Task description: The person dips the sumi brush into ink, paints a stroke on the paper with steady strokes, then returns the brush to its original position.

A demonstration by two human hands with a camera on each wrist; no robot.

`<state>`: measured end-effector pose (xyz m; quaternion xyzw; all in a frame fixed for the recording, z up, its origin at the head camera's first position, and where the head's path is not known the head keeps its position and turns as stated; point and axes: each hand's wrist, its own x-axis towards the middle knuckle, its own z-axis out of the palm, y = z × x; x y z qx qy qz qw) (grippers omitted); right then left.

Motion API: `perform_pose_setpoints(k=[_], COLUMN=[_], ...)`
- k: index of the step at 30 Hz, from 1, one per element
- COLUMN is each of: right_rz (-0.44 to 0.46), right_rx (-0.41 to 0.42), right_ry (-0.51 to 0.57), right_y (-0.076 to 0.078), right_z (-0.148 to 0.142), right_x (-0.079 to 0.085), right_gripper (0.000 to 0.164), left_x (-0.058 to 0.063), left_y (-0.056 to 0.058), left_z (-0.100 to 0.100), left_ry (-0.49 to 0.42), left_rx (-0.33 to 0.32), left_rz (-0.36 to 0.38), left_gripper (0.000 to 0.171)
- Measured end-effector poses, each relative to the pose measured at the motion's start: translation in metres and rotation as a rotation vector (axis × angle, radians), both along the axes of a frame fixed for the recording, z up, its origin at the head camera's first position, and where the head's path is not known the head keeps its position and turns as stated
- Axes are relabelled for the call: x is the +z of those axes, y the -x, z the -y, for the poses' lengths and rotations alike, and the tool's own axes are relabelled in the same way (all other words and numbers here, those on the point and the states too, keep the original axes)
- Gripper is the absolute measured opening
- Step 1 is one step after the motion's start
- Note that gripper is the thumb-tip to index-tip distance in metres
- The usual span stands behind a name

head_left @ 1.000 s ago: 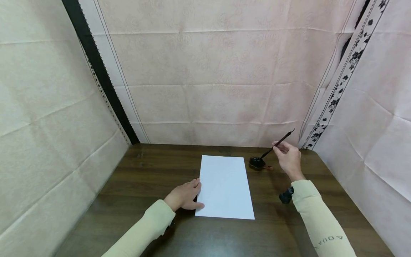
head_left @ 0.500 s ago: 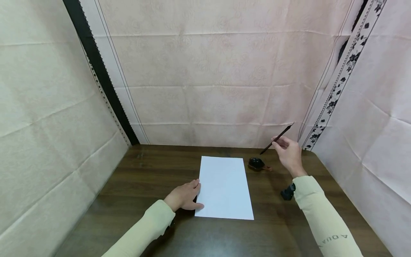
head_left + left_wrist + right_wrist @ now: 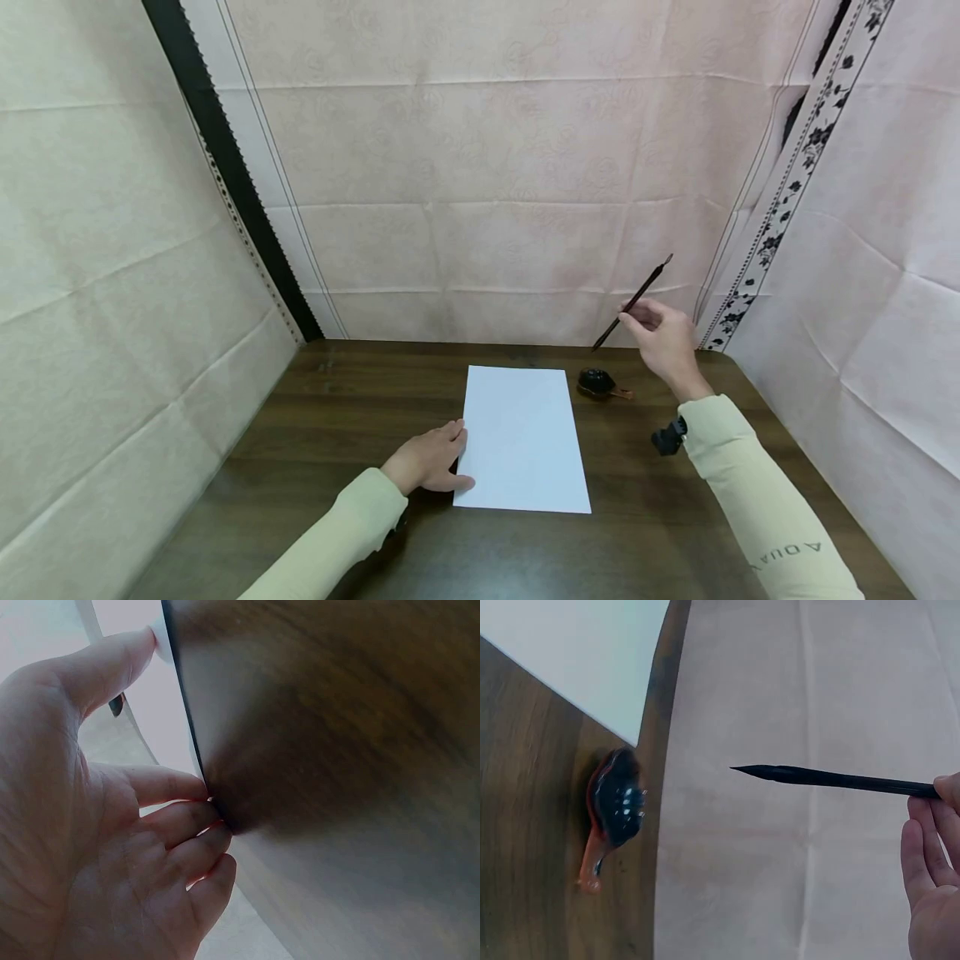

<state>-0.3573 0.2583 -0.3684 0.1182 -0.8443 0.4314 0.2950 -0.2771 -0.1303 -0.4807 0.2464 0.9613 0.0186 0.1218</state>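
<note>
A white sheet of paper (image 3: 525, 442) lies on the dark wooden table. My left hand (image 3: 431, 458) rests on its left edge, fingers fairly straight and thumb on the lower left corner; in the left wrist view the fingertips (image 3: 221, 825) meet the paper's edge. With thumb and fingers my right hand (image 3: 663, 337) pinches a dark writing brush (image 3: 633, 300), held aslant in the air. The brush's pointed black tip (image 3: 757, 772) points down to the left, apart from everything. Below it stands a small glossy black ink dish (image 3: 596, 382) with a reddish-brown handle.
The wooden table (image 3: 360, 400) ends at a pale cloth backdrop (image 3: 480, 167). Cloth panels also hang at the left (image 3: 97, 250) and right (image 3: 885, 275). The ink dish sits close to the paper's upper right corner.
The right hand has lifted the brush out of the ink dish and carried it up and a little left. The left hand and paper stay in place.
</note>
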Motion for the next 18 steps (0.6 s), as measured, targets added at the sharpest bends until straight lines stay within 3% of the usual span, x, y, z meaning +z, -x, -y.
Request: perform_pose_setpoints(k=[7, 18], right_rz=[0.026, 0.057], right_rx=[0.109, 0.244], right_ry=[0.011, 0.005], right_y=[-0.008, -0.017], right_z=[0.023, 0.06], right_x=[0.009, 0.007], right_gripper=[0.02, 0.019], left_x=[0.003, -0.003], left_y=[-0.001, -0.005], left_z=[0.0, 0.004], left_ry=[0.006, -0.022], left_rx=[-0.006, -0.042], left_rz=[-0.005, -0.005], left_gripper=[0.087, 0.087])
